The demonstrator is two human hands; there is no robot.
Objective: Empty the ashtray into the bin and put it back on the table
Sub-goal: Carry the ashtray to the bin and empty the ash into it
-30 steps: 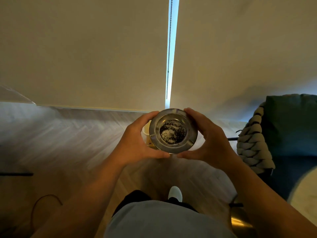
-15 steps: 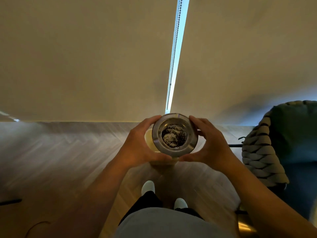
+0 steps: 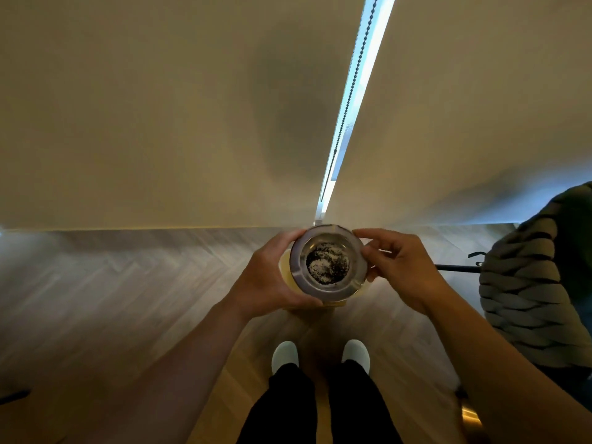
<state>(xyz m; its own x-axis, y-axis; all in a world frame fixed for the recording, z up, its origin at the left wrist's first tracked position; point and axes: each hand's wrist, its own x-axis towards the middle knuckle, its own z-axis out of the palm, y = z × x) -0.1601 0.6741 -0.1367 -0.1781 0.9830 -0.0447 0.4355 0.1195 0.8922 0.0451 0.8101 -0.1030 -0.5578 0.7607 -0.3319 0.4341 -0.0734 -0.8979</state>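
While the ashtray is upright and loaded, I log the task as roughly a third along: pickup and carry done, dump and return both outstanding.

Largest first. Pale roller blinds (image 3: 160, 107) fill the upper frame, a bright gap with a bead chain (image 3: 347, 100) running toward 1 o'clock. Herringbone wood floor (image 3: 112, 283) below. A chunky knitted throw on a dark seat (image 3: 525, 283) sits at 3 o'clock. No table in view, so I cannot say where the return spot lies.

Yellowish bin (image 3: 286, 272) stands on the floor directly under the hands, mostly hidden; only its left rim and a strip at 6 o'clock of the ashtray show. White-shod feet (image 3: 285, 355) stand just short of it.

Left hand (image 3: 266, 280) wraps the ashtray (image 3: 328, 262) from 9 o'clock, thumb under its lower edge, closed firmly on it. Right hand (image 3: 400, 270) pinches the rim at 2–3 o'clock with fingertips, also gripping.

Ashtray: round metal, level, ash and dark debris (image 3: 326, 262) inside the bowl.

Judgement: positioned over the bin; tipping comes next.
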